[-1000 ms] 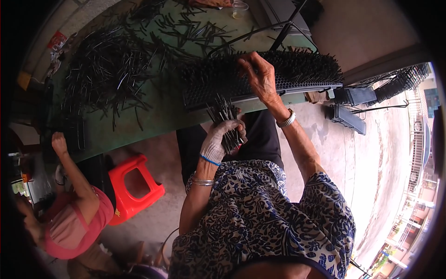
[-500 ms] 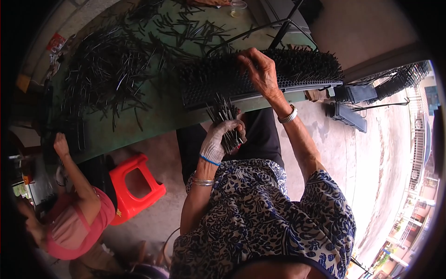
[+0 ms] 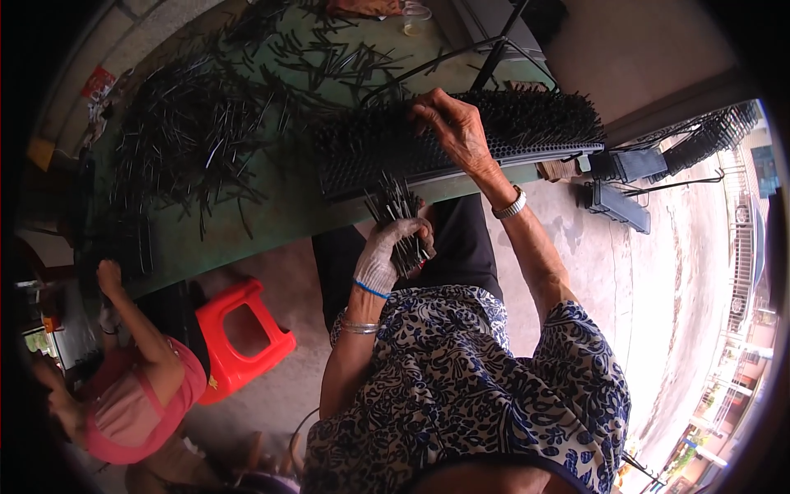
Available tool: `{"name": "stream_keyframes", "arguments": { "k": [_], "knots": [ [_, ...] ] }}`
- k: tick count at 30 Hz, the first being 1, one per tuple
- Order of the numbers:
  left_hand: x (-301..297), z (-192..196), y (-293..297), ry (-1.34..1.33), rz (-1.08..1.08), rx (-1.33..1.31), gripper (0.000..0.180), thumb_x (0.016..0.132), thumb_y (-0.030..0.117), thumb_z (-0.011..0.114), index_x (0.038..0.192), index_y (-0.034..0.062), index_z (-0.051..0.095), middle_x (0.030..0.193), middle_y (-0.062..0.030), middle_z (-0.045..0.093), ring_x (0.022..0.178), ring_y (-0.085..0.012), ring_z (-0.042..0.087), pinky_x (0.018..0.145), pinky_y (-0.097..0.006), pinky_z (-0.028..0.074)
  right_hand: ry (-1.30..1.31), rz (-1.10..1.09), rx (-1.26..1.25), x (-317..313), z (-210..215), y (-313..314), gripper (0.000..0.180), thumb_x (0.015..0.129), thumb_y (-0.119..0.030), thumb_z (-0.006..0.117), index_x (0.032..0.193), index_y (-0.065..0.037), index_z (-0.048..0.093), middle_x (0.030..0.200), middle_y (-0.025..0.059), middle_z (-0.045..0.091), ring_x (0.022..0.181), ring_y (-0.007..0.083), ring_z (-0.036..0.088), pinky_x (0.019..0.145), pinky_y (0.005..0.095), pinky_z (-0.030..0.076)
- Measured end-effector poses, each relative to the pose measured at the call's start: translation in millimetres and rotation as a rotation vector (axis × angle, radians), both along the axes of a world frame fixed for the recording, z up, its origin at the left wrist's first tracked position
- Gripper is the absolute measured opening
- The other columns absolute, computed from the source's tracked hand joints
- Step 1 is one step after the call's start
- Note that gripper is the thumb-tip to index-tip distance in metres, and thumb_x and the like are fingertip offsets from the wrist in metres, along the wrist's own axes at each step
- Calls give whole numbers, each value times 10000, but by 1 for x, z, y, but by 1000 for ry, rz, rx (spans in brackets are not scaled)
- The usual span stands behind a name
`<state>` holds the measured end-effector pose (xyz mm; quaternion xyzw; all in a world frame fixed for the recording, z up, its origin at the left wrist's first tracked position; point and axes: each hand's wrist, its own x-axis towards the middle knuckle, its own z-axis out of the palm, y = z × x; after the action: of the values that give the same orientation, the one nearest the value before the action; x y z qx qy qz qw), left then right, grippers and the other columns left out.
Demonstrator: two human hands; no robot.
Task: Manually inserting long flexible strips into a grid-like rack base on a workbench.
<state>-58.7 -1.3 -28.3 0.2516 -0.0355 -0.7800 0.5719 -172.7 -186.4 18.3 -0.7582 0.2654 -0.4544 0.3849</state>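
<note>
My left hand point(image 3: 385, 249), in a pale knitted glove with a blue cuff edge, is closed around a bundle of thin black strips point(image 3: 397, 202) above my lap. Past it, a long black board point(image 3: 370, 179) full of small holes lies along the table's near edge. Short black strips point(image 3: 535, 119) stand densely packed in much of it, while the holes along its near side show bare. My bare right hand point(image 3: 457, 132) is over the board, its thumb and fingers pinched together at the strips. Whatever sits between those fingertips is too small to make out.
A large heap of loose black strips point(image 3: 189, 123) covers the left of the green table point(image 3: 193, 247). A black metal frame point(image 3: 494, 62) rises behind the board. Below are a red stool point(image 3: 239, 342) and a seated co-worker point(image 3: 144, 395). Grey-black panels point(image 3: 619, 206) stand at right.
My right hand has shifted slightly left along the board, still pinched. My left hand stays almost in place with its bundle. The co-worker's hand has dropped a little.
</note>
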Motion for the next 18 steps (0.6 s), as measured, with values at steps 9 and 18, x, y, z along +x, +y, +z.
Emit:
{"name": "stream_keyframes", "arguments": {
  "k": [9, 18],
  "knots": [
    [-1, -1, 0, 39, 13, 14, 366, 830, 49, 616, 1182, 4, 524, 771, -126, 595, 672, -221, 618, 605, -379, 567, 100, 68, 85, -5, 2, -2, 109, 952, -83, 580, 933, 24, 583, 823, 60, 641, 691, 114, 591, 645, 255, 493],
    [3, 1, 1, 26, 26, 25, 392, 840, 59, 611, 1207, -18, 497, 781, -136, 606, 675, -223, 626, 606, -375, 572, 51, -4, 158, -4, 0, 4, 114, 944, -98, 608, 960, 15, 607, 814, 35, 634, 719, 66, 561, 632, 229, 473]
  ]
}}
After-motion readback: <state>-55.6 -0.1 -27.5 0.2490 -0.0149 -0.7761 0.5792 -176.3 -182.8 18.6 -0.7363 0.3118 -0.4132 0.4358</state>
